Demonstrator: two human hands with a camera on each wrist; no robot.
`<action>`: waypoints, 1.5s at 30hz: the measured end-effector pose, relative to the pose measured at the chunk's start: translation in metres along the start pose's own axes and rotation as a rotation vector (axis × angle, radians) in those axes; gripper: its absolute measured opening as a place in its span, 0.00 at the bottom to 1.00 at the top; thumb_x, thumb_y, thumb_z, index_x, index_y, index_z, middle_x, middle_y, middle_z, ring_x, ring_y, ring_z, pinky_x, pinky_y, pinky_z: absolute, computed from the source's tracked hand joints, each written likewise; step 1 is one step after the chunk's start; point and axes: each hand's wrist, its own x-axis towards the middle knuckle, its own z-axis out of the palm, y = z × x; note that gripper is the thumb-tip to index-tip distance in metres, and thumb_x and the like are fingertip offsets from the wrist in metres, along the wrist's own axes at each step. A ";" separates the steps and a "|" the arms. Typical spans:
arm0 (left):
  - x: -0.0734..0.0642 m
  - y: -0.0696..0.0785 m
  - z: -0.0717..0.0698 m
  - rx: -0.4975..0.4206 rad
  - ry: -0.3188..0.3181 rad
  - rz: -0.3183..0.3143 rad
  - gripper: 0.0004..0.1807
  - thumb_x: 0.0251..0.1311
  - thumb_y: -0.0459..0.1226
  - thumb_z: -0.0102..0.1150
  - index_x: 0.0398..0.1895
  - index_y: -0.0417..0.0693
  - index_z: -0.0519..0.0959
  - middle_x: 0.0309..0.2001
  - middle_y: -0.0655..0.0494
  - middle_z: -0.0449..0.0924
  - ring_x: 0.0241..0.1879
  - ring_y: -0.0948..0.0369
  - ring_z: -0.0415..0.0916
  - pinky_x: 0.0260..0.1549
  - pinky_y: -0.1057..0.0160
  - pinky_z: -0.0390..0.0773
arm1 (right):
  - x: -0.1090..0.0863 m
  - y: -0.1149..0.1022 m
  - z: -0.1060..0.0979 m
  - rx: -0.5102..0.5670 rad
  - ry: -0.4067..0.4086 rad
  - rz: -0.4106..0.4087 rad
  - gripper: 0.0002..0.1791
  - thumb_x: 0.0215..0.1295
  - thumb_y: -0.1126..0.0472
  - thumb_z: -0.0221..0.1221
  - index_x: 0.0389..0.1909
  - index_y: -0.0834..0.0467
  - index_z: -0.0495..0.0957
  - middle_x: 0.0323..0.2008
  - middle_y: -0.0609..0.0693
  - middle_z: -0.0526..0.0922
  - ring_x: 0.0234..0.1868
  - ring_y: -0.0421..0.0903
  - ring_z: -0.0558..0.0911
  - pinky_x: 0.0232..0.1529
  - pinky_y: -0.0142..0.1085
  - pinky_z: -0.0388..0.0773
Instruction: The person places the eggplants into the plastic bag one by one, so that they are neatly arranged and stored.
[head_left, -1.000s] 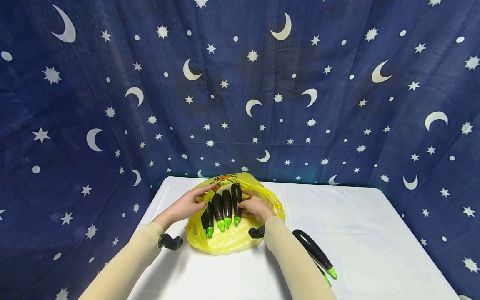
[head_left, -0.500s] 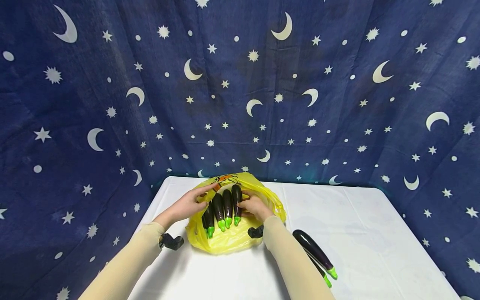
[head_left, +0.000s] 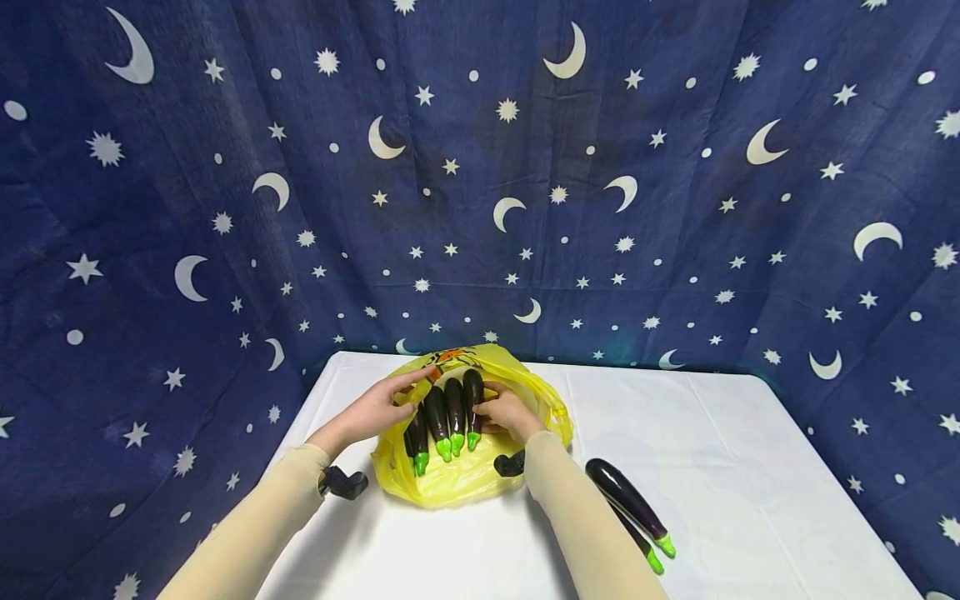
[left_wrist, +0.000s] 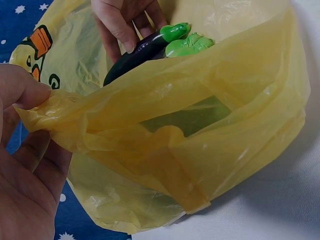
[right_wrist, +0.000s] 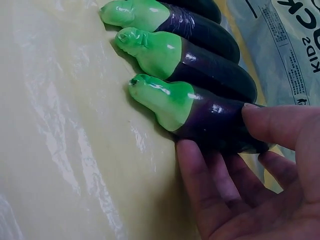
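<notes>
A yellow plastic bag (head_left: 450, 492) lies on the table with its mouth held wide. My left hand (head_left: 377, 408) pinches the bag's left rim between thumb and fingers, as the left wrist view shows close up. Inside the bag several dark purple eggplants with green caps lie side by side, caps toward me. My right hand (head_left: 510, 412) reaches into the bag and grips the rightmost eggplant (head_left: 473, 400), thumb on top and fingers along its side. In the right wrist view that eggplant (right_wrist: 215, 117) rests against its neighbour (right_wrist: 215, 70).
Two more eggplants lie together on the white table (head_left: 712, 450) to the right, one (head_left: 626, 496) partly covering the other (head_left: 648, 554), beside my right forearm. A dark blue curtain (head_left: 480, 275) with moons and stars stands behind the table.
Both hands keep almost the same place on the bag and the eggplant. The right forearm has shifted very slightly left, showing more of the lower loose eggplant.
</notes>
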 end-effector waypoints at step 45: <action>-0.002 -0.001 0.002 -0.014 0.000 -0.025 0.39 0.67 0.29 0.57 0.79 0.66 0.63 0.77 0.53 0.61 0.71 0.46 0.63 0.58 0.48 0.72 | -0.022 -0.008 0.005 -0.376 0.072 -0.157 0.39 0.62 0.64 0.68 0.72 0.69 0.65 0.61 0.69 0.75 0.53 0.59 0.80 0.52 0.51 0.80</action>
